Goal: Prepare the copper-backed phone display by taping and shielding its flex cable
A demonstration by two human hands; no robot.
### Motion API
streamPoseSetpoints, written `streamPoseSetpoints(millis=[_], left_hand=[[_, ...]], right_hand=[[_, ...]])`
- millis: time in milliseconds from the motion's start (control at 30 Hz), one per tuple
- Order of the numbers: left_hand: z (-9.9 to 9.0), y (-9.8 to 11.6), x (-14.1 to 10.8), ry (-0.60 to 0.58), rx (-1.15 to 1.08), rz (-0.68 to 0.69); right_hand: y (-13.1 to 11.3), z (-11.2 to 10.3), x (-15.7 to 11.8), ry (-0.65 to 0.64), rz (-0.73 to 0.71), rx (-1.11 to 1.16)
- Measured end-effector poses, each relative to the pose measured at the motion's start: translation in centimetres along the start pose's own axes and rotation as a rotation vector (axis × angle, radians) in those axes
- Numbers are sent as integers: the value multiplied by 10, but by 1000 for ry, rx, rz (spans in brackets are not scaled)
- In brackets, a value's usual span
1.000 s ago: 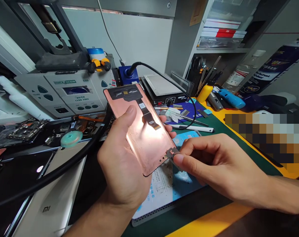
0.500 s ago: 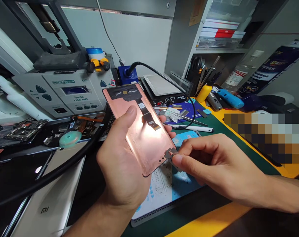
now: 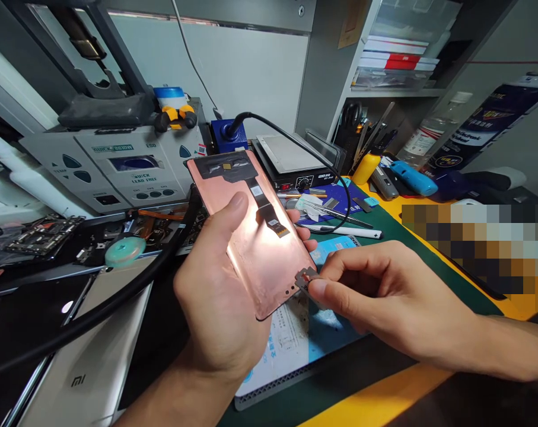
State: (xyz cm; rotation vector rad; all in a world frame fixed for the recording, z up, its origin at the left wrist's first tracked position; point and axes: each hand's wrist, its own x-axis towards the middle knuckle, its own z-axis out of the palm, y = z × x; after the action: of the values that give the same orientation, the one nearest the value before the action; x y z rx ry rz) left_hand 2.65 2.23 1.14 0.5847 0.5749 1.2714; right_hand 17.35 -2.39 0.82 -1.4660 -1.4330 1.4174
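Note:
In my left hand (image 3: 224,284) lies a phone screen panel (image 3: 269,261), its copper-coloured back turned up; my thumb presses on its face and my fingertips wrap round the far edge. A dark flex cable (image 3: 266,213) runs down the panel from a black strip at its top. My right hand (image 3: 384,296) pinches a thin grey razor blade (image 3: 305,277) between thumb and forefinger. The blade lies at the panel's lower right corner, beside a few small holes. Its far side is hidden by my fingers.
Under my hands is a blue and white work pad (image 3: 290,350) on a green mat (image 3: 411,284). A thick black hose (image 3: 130,284) crosses at left over a gold phone (image 3: 95,344). Behind stand a soldering station (image 3: 135,166) and a heating plate (image 3: 290,160). Tweezers (image 3: 344,212) lie behind the panel.
The razor blade has shifted very slightly left along the panel's corner. Both hands keep the same hold, and the view has moved a little.

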Motion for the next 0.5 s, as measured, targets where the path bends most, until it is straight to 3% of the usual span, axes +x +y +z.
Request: streamPoseSetpoints(millis=[500], left_hand=[[-4, -1, 0, -3, 8, -38]], right_hand=[[0, -2, 1, -34, -16, 38]])
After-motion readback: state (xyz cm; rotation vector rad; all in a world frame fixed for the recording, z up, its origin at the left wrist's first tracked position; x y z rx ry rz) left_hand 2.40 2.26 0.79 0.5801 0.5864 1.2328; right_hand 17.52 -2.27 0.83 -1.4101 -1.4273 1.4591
